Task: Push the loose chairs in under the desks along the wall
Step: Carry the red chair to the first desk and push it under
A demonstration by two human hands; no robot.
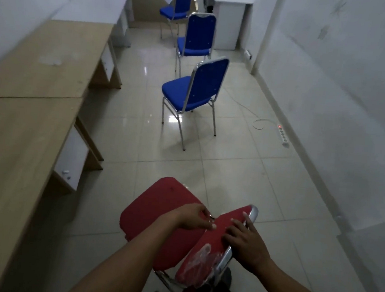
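Observation:
A red chair with a chrome frame stands right below me, its seat facing the wooden desks along the left wall. My left hand grips the front edge of its backrest. My right hand holds the backrest's chrome top rail. Three blue chairs stand loose in the aisle ahead: a near one, a middle one and a far one.
White desks continue along the left wall further on. A white cabinet desk stands at the far right. A power strip with a white cable lies on the tiled floor by the right wall.

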